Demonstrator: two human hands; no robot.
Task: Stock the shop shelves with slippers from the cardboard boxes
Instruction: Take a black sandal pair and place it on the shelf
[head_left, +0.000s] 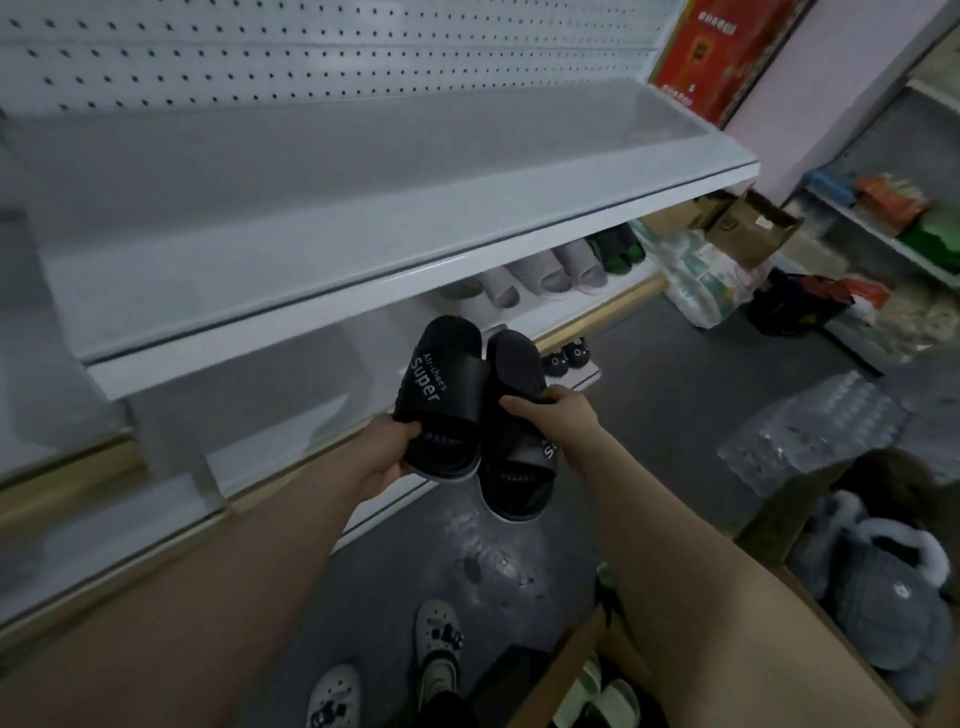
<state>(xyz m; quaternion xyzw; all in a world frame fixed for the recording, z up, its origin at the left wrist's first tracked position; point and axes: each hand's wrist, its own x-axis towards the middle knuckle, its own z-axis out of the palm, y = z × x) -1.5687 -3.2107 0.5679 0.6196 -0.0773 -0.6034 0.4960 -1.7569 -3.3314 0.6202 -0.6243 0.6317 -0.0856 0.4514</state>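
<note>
My left hand (387, 457) grips the heel of a black slide slipper (441, 395) with "Super" printed in white on its strap. My right hand (553, 415) holds the second black slipper (511, 457) of the pair by its side, toe pointing away. Both slippers hang in the air in front of the white shelf unit, below the edge of the upper shelf (363, 306). An open cardboard box (582, 660) at the bottom right holds pale green slippers (597, 696).
The lower shelf carries grey slippers (550, 270), a dark green pair (618, 249) and small black slippers (566, 358). Fluffy grey slippers (883, 587) fill a box at the right. Plastic wrap (815, 431), bags and boxes lie on the grey floor. My feet (436, 644) stand below.
</note>
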